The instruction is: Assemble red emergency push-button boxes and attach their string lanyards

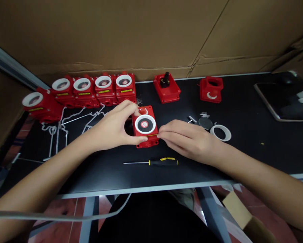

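My left hand (118, 126) grips a red alarm call box (153, 114) from its left side, thumb near the lower front and fingers around the top edge. A white ring (154, 130) surrounds the box's dark round face, which has a red and white mark in its centre. At the lower right edge of the box, my right hand (188, 137) is closed in a pinch; whatever lies between its fingertips is too small to make out. A screwdriver (163, 162) with a black and yellow handle lies in front of the box.
Several similar red boxes (104, 91) stand at the back left, with white cords and metal rods before them. Behind are an open red housing (166, 92) and a red cover (210, 88). A glass disc (205, 123), white ring (228, 134), screws and tablet (280, 101) lie rightward.
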A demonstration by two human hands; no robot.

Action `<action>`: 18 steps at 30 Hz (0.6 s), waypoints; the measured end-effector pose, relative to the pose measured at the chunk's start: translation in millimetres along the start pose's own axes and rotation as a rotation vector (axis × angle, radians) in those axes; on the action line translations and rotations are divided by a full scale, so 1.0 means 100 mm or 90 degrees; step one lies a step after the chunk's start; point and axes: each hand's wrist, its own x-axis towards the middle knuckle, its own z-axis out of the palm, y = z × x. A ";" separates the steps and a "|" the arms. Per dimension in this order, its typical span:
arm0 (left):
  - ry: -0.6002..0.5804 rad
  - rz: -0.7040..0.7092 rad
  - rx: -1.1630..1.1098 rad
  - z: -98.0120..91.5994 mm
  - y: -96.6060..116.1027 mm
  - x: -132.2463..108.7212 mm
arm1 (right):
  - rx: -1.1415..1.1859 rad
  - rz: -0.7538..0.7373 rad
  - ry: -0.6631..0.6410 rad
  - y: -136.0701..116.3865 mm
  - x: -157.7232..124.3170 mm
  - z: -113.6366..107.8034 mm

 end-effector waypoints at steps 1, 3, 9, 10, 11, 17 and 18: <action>0.000 -0.002 -0.010 0.00 0.00 0.00 | 0.002 0.005 0.002 0.00 0.00 0.00; 0.001 -0.002 -0.033 0.02 -0.01 0.00 | 0.014 0.026 0.010 0.00 0.02 0.01; 0.006 0.002 -0.048 0.03 -0.03 -0.01 | 0.170 0.114 0.030 0.02 0.02 -0.13; 0.007 -0.002 -0.050 0.03 -0.03 -0.01 | 0.212 0.126 -0.009 0.01 0.01 -0.17; 0.007 -0.008 -0.051 0.03 -0.03 -0.01 | 0.242 0.134 -0.070 0.00 -0.01 -0.21; 0.007 -0.019 -0.037 0.03 -0.02 0.00 | 0.159 0.127 -0.314 -0.13 -0.07 -0.21; 0.006 -0.020 -0.036 0.03 -0.02 0.00 | 0.182 0.129 -0.306 -0.13 -0.07 -0.20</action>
